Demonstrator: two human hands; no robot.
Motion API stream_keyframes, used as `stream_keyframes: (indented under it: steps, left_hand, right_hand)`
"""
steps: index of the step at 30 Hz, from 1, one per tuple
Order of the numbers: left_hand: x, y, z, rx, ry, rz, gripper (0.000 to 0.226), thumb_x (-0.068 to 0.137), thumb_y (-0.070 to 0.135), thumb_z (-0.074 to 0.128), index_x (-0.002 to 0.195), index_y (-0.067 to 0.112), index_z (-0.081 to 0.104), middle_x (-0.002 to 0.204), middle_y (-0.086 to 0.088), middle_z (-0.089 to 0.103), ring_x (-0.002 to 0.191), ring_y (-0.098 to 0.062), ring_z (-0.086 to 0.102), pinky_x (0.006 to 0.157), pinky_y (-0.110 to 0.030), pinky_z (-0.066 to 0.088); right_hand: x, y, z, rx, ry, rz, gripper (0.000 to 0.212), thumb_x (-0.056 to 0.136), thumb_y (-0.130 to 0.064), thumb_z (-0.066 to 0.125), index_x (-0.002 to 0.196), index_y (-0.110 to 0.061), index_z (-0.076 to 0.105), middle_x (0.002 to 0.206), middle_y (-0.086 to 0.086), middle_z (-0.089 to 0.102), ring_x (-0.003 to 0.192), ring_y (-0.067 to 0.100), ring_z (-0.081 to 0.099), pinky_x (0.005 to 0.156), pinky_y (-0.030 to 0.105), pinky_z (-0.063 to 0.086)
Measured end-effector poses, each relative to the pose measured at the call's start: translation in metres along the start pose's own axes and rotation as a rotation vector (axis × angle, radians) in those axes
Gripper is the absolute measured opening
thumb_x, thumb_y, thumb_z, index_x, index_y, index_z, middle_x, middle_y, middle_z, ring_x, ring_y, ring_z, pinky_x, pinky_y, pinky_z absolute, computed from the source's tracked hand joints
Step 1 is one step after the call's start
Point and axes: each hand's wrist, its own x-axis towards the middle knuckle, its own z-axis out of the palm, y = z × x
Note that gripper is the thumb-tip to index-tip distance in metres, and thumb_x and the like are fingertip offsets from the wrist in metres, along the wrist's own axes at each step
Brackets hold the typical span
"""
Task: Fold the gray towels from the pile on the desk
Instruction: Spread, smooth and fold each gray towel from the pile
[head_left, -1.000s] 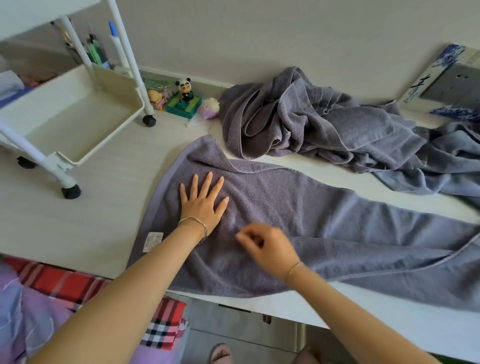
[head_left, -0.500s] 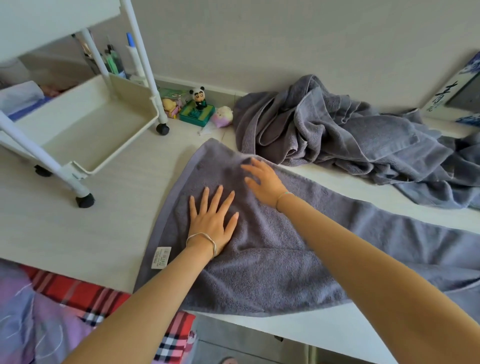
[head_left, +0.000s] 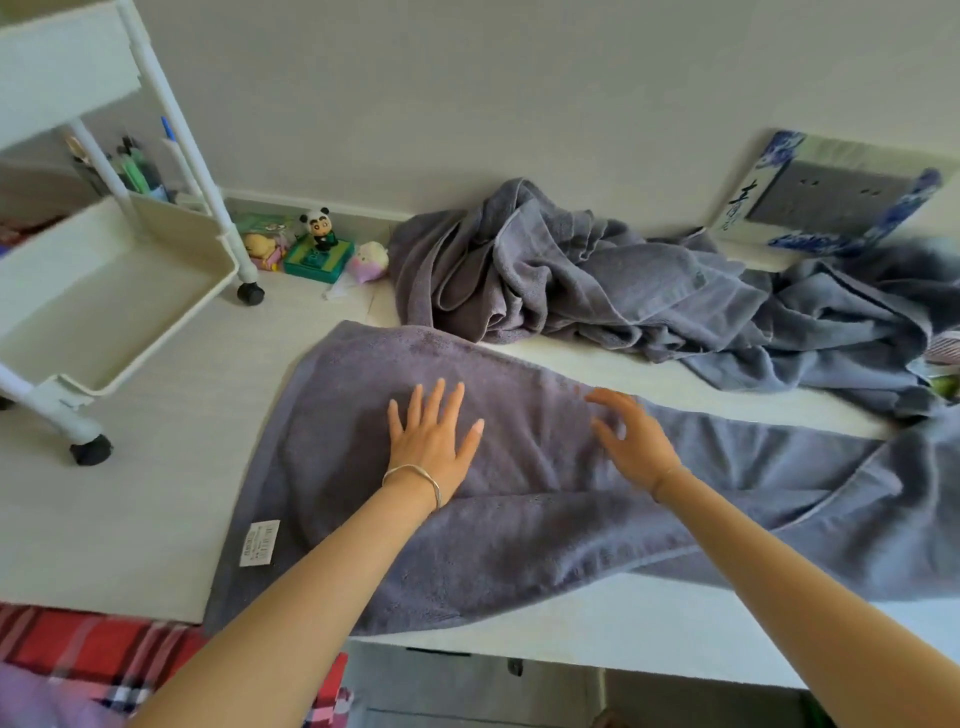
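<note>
A gray towel (head_left: 519, 530) lies spread along the desk (head_left: 130, 499), its near edge hanging over the front; a white label (head_left: 260, 543) shows at its left corner. My left hand (head_left: 434, 441) presses flat on the towel with fingers spread. To its right, my right hand (head_left: 631, 441) is on or just above the towel with fingers loosely bent, holding nothing. A crumpled pile of gray towels (head_left: 597, 280) sits behind, against the wall.
A white wheeled cart (head_left: 104, 291) stands on the desk at the left. Small toys, among them a panda figure (head_left: 319, 234), sit by the wall. A blue-and-white board (head_left: 831, 197) leans at the back right. Red plaid fabric (head_left: 78, 649) lies below the desk's front edge.
My right hand went up to the towel's far left part, then swept back right across it. The folded-over far corner now lies flat. My left hand stayed pressed in place.
</note>
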Motion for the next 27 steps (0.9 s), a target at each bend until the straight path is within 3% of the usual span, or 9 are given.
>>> stream_keyframes:
  steps: [8, 12, 19, 23, 25, 27]
  left_hand:
    - [0.013, 0.153, 0.005, -0.085, -0.030, 0.273, 0.055, 0.099, 0.046, 0.019, 0.149, 0.023, 0.016, 0.158, 0.000, 0.011, 0.145, -0.023, 0.007, 0.117, -0.046, 0.001]
    - [0.013, 0.224, 0.019, -0.086, -0.109, 0.360, 0.054, 0.100, 0.045, 0.020, 0.148, 0.020, 0.018, 0.157, -0.001, 0.014, 0.144, -0.023, 0.010, 0.118, -0.045, 0.006]
    - [0.024, 0.310, 0.039, -0.152, -0.167, 0.403, 0.052, 0.100, 0.041, 0.026, 0.147, 0.017, 0.024, 0.154, -0.003, 0.024, 0.141, -0.020, 0.022, 0.116, -0.037, 0.018]
    - [0.035, 0.361, 0.056, -0.312, -0.234, 0.368, 0.047, 0.101, 0.037, 0.029, 0.143, 0.017, 0.032, 0.149, 0.000, 0.035, 0.137, -0.020, 0.030, 0.112, -0.035, 0.025]
    - [0.041, 0.390, 0.066, -0.354, -0.270, 0.363, 0.047, 0.101, 0.036, 0.029, 0.143, 0.017, 0.034, 0.148, -0.001, 0.036, 0.137, -0.021, 0.030, 0.112, -0.036, 0.025]
    - [0.047, 0.416, 0.076, -0.408, -0.305, 0.341, 0.047, 0.101, 0.035, 0.029, 0.143, 0.016, 0.033, 0.149, -0.003, 0.035, 0.137, -0.021, 0.030, 0.113, -0.034, 0.023]
  right_hand:
    - [-0.041, 0.066, -0.089, -0.001, 0.111, 0.140, 0.036, 0.090, -0.014, 0.059, 0.126, -0.014, 0.054, 0.139, 0.007, 0.045, 0.126, 0.024, 0.044, 0.107, 0.033, 0.031]
    - [-0.067, 0.115, -0.146, 0.036, 0.227, 0.224, 0.035, 0.088, -0.012, 0.063, 0.122, -0.012, 0.057, 0.133, 0.008, 0.049, 0.122, 0.024, 0.047, 0.102, 0.025, 0.031]
    - [-0.085, 0.191, -0.221, 0.120, 0.300, 0.395, 0.036, 0.089, -0.021, 0.063, 0.123, -0.014, 0.055, 0.125, 0.011, 0.051, 0.115, 0.025, 0.050, 0.098, 0.030, 0.036]
    - [-0.084, 0.234, -0.251, 0.253, 0.331, 0.487, 0.038, 0.090, -0.024, 0.061, 0.126, -0.014, 0.054, 0.129, 0.012, 0.053, 0.118, 0.027, 0.051, 0.096, 0.034, 0.042]
    - [-0.084, 0.254, -0.264, 0.350, 0.334, 0.522, 0.039, 0.092, -0.021, 0.059, 0.128, -0.010, 0.052, 0.126, 0.011, 0.056, 0.113, 0.024, 0.054, 0.090, 0.029, 0.043]
    - [-0.084, 0.272, -0.272, 0.407, 0.326, 0.532, 0.038, 0.093, -0.021, 0.058, 0.128, -0.008, 0.052, 0.125, 0.007, 0.057, 0.110, 0.019, 0.054, 0.092, 0.026, 0.041]
